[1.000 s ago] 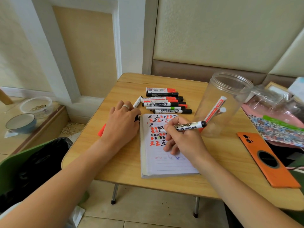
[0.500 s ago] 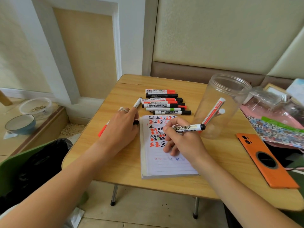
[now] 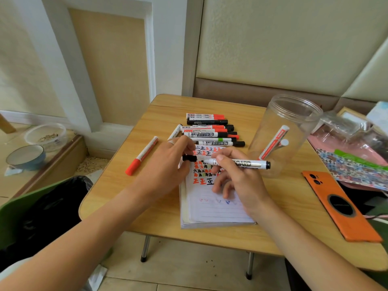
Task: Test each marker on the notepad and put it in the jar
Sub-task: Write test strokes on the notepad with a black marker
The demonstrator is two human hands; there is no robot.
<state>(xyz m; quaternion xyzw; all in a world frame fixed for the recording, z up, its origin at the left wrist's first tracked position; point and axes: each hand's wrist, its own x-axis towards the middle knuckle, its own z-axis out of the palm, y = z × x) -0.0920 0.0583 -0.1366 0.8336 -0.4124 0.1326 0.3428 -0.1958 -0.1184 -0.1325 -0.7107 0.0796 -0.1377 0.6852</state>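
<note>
- Pinching a black cap point(image 3: 189, 158), the left hand point(image 3: 165, 164) hovers beside the notepad point(image 3: 212, 203).
- Gripping a marker point(image 3: 241, 163) reading "…OARD", the right hand point(image 3: 237, 177) holds it level above the written page.
- Jar point(image 3: 281, 135) stands upright just right, holding markers.

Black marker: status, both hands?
Right hand holds black marker, uncapped, above notepad. Left hand pinches cap near tip. Jar open, path unobstructed.
</note>
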